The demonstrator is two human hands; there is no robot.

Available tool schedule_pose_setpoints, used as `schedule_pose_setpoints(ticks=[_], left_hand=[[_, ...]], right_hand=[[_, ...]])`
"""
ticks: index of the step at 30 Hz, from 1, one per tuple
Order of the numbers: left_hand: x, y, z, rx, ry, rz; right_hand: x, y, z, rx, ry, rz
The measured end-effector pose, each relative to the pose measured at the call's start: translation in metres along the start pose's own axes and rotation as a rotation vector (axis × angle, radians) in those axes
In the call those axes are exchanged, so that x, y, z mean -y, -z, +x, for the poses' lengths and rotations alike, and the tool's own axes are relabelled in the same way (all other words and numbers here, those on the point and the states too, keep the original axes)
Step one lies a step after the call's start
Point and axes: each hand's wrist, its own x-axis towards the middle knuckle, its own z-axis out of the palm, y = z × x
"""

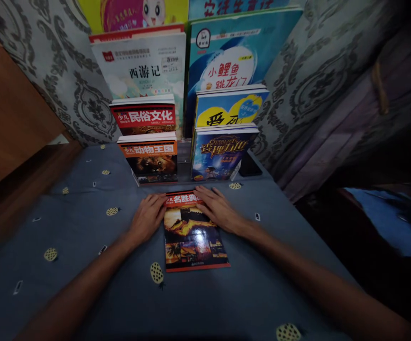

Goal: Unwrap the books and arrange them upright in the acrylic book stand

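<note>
A glossy book with an orange and red cover (pixel 191 237) lies flat on the blue patterned cloth (pixel 84 227). My left hand (pixel 149 215) rests at the book's upper left edge with its fingers stretched and touching the cover. My right hand (pixel 216 206) lies flat over the upper right corner, fingers spread on the title band. Just beyond the hands stands a tiered rack with a lion-cover book (pixel 150 158) on the left and a dark blue fantasy-cover book (pixel 221 151) on the right.
Behind these stand more books in steps: a red-banded one (pixel 144 116), a yellow and blue one (pixel 230 106), a white one (pixel 141 61) and a large blue one (pixel 241 42). Patterned wallpaper (pixel 66 61) backs the rack. A wooden panel (pixel 9 109) is at the left, dark furniture at the right.
</note>
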Motion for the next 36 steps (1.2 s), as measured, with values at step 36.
schedule_pose_setpoints(ticks=[36], left_hand=[[-0.01,-0.001,0.031,0.097,-0.097,0.033]], right_hand=[[-0.027,0.0,-0.003,-0.129,0.004,0.311]])
